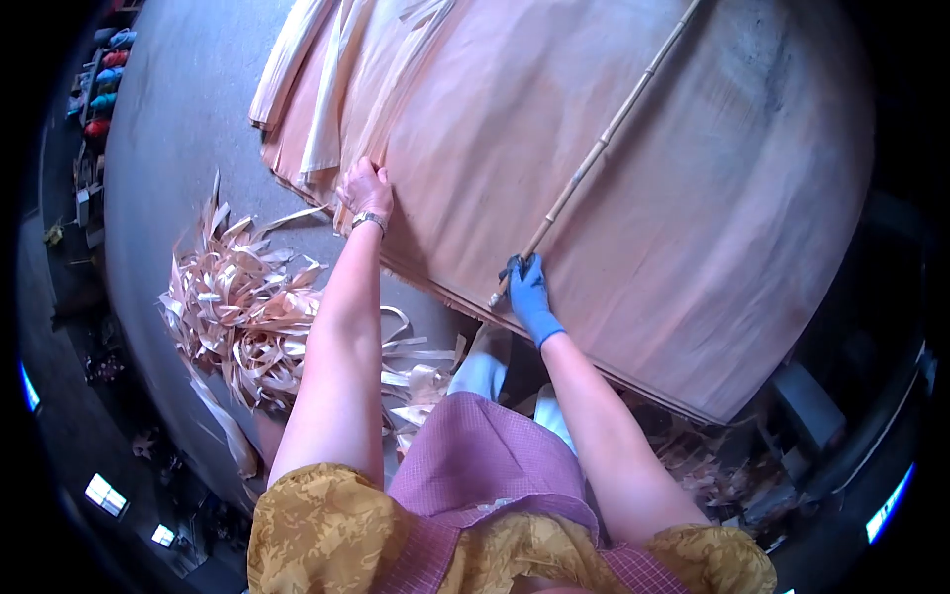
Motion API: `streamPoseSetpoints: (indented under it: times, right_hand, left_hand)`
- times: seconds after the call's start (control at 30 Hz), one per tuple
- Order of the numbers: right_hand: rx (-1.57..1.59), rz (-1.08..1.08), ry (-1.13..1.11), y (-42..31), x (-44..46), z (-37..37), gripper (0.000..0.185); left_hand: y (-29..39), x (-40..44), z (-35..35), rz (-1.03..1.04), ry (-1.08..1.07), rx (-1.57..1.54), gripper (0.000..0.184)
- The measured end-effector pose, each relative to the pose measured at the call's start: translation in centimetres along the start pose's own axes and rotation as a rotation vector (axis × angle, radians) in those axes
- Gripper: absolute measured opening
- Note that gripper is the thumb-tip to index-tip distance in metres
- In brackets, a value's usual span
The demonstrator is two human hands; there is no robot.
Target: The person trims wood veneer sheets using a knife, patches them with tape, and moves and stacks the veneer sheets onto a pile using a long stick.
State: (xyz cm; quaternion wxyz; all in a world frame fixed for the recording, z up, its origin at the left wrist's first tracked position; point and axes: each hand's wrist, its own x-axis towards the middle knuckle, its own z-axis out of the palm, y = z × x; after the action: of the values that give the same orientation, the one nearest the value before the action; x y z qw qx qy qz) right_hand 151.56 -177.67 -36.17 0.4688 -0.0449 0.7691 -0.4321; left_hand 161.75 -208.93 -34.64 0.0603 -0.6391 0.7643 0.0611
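A stack of thin, pinkish wood veneer sheets (712, 228) spreads across the upper right. My left hand (367, 188), bare and wearing a wristwatch, is closed at the stack's near left edge, on a veneer strip (396, 109) that runs up and away from it. Loose pale strips (327, 119) lie to the left of that hand, over the stack's left end. In a blue glove, my right hand (527, 292) wraps round the near end of a long bamboo pole (602, 144), which lies slantwise over the sheets.
A tangled heap of veneer scraps (242, 307) lies on the grey surface (188, 119) to the left. More shreds (426, 381) hang near the purple apron. A grey block (807, 404) stands at the lower right. Coloured bundles (103, 102) line the far left.
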Motion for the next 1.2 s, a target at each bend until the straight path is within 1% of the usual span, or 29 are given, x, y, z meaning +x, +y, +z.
streamPoseSetpoints:
  times: [0.03,0.07,0.13,0.2,0.27,0.3,0.4,0.43,0.47,0.5,0.53,0.57,0.6,0.63,0.67,0.73,0.77,0.8,0.87,0.9,1.0,1.03,1.13,1.17,1.2]
  right_hand:
    - [0.070,0.012,0.037,-0.6,-0.6,-0.3,0.028]
    - [0.213,0.056,0.043,-0.9,-2.0,-1.0,0.029]
    - [0.471,0.078,0.091,0.9,-4.2,-2.6,0.033]
    - [0.655,0.086,0.151,2.6,-5.9,-4.7,0.038]
    - [0.766,0.192,0.238,3.9,-6.9,-6.9,0.033]
    - [0.783,0.175,0.228,4.9,-7.5,-8.2,0.040]
    - [0.661,0.216,0.339,6.4,-9.5,-12.1,0.035]
    - [0.651,0.191,0.383,8.0,-10.1,-13.2,0.032]
    - [0.645,0.155,0.425,9.3,-10.2,-14.2,0.030]
    - [0.555,-0.018,0.515,14.0,-9.3,-14.7,0.026]
    - [0.488,-0.046,0.544,15.3,-9.4,-15.3,0.024]
    - [0.421,-0.072,0.574,16.4,-9.5,-16.0,0.022]
    - [0.509,-0.005,0.532,14.0,-10.7,-16.9,0.022]
    - [0.342,-0.073,0.584,12.9,-11.3,-17.1,0.020]
    - [0.203,-0.095,0.588,13.6,-11.1,-17.2,0.020]
    - [-0.082,-0.119,0.602,17.3,-10.3,-17.2,0.020]
    - [0.040,-0.056,0.506,13.8,-11.4,-17.8,0.023]
    - [0.295,0.055,0.404,13.9,-11.1,-17.8,0.026]
    - [0.107,-0.054,0.443,14.0,-11.2,-18.1,0.026]
    - [0.059,-0.012,0.459,13.5,-11.3,-18.7,0.028]
    - [-0.442,-0.225,0.777,19.2,-10.3,-17.7,0.024]
    - [-0.464,-0.146,0.645,19.7,-10.5,-18.6,0.021]
    - [-0.437,-0.271,0.847,20.1,-11.0,-20.2,0.023]
    - [-0.473,-0.250,0.775,20.2,-11.6,-21.2,0.025]
    - [-0.456,-0.252,0.794,20.2,-12.2,-22.2,0.025]
  left_hand:
    - [0.0,0.2,-0.3,-0.006,0.003,0.000,0.017]
    - [-0.1,0.3,-0.6,0.025,-0.005,-0.017,0.019]
    - [-0.3,0.0,-1.0,0.091,-0.019,-0.049,0.024]
    - [-0.2,0.2,-1.4,0.118,-0.045,-0.003,0.023]
    - [0.1,0.8,-1.5,0.109,-0.110,0.052,0.021]
    - [0.1,1.2,-1.4,0.124,-0.120,0.089,0.018]
    - [0.5,0.7,-1.8,0.163,-0.042,0.063,0.017]
    - [0.9,0.0,-2.3,0.187,-0.015,0.043,0.017]
    - [1.6,-0.7,-2.9,0.215,-0.018,-0.013,0.018]
    - [2.3,-1.5,-3.5,0.246,-0.019,-0.070,0.019]
    - [3.1,-2.4,-4.2,0.279,-0.017,-0.130,0.019]
    - [4.1,-3.7,-4.8,0.432,0.031,-0.204,0.019]
    - [5.3,-5.4,-5.4,0.590,0.078,-0.277,0.018]
    - [7.2,-7.5,-6.4,0.639,0.046,-0.350,0.017]
    - [9.8,-9.8,-7.2,0.695,0.012,-0.425,0.017]
    - [15.6,-15.0,-8.6,0.797,-0.033,-0.515,0.016]
    - [18.6,-17.7,-9.4,0.851,-0.067,-0.551,0.016]
    - [21.8,-20.6,-10.5,0.903,-0.106,-0.562,0.016]
    - [28.1,-26.2,-11.7,0.993,-0.184,-0.576,0.015]
    - [31.1,-28.8,-11.5,1.039,-0.215,-0.606,0.015]
    - [38.7,-35.9,-12.3,1.153,-0.338,-0.643,0.016]
    - [40.9,-37.9,-12.6,1.195,-0.339,-0.651,0.016]
    - [46.8,-43.6,-14.4,1.267,-0.443,-0.700,0.016]
    - [48.4,-45.4,-15.2,1.273,-0.465,-0.666,0.015]
    - [49.9,-46.9,-15.2,1.285,-0.500,-0.663,0.015]
